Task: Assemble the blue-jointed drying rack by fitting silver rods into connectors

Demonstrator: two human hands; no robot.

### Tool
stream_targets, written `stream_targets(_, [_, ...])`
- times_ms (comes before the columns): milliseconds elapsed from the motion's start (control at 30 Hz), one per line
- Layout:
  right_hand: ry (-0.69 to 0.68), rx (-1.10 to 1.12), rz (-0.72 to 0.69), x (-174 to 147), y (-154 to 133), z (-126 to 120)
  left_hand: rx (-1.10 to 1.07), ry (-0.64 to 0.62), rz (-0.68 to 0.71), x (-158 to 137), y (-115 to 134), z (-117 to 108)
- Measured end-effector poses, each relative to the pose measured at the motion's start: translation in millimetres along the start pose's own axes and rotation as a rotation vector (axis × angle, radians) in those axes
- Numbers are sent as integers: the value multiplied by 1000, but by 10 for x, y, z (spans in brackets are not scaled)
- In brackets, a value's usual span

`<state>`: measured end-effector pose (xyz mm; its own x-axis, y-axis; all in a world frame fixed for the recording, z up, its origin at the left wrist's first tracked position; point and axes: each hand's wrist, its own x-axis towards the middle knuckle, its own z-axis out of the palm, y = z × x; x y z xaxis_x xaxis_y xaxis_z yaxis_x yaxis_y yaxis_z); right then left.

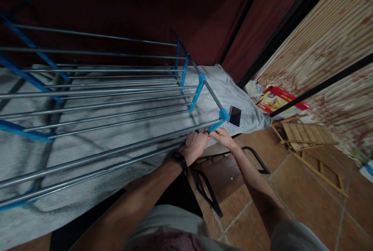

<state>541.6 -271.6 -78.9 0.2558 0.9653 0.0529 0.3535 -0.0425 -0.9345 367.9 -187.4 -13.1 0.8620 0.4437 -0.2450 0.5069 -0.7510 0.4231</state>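
Note:
A rack of grey metal tubes (116, 145) joined by blue plastic brackets lies across a grey cloth. My left hand (196, 145), with a black band on its wrist, is closed around the end of a lower metal tube near the rack's front right corner. Close beside it, my right hand (223, 137) pinches the lower end of the blue corner bracket (216, 125). The fingertips of both hands nearly meet there, hiding the joint between tube and bracket. Above my right hand, a dark-screened phone (234, 116) rests on the cloth.
The grey cloth (212, 84) covers the raised surface under the rack. Black metal legs (208, 189) stand below its front edge on the tiled floor (291, 196). To the right are a folded wooden rack (310, 133) and a red and yellow box (279, 101) by the curtain (329, 49).

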Motion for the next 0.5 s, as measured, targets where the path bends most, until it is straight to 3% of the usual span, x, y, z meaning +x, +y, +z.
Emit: stream_targets(500, [-10, -29, 25, 5, -20, -22, -32, 56, 77, 22, -104, 47])
